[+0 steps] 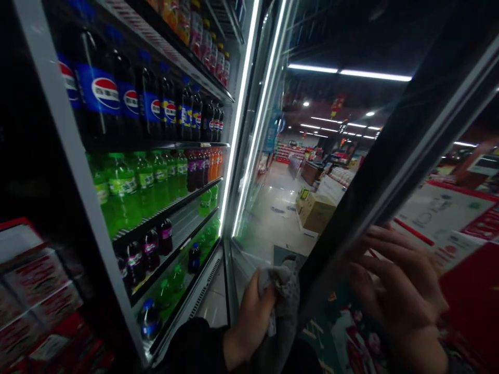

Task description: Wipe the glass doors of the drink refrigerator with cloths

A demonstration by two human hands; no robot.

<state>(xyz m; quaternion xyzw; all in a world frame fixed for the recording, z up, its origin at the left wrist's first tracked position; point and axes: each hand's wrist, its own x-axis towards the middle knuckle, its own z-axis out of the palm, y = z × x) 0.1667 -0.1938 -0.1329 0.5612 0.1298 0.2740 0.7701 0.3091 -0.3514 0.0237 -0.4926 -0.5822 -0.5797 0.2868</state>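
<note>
My left hand (253, 317) is closed around a grey cloth (283, 291) pressed to the inner side of the fridge's open glass door (273, 171). My right hand (393, 291) lies on the door's outer side beside its dark frame (374, 187), fingers stretched out and spread, holding nothing. I see that hand through the glass. The dark sleeve of my left arm shows at the bottom of the view.
The open fridge at left holds shelves of cola bottles (105, 93), green soda bottles (125, 187) and several smaller bottles lower down. Red cartons (35, 291) stand at the far left. Beyond the door lie a shop aisle, cardboard boxes (315, 210) and red displays (468, 244).
</note>
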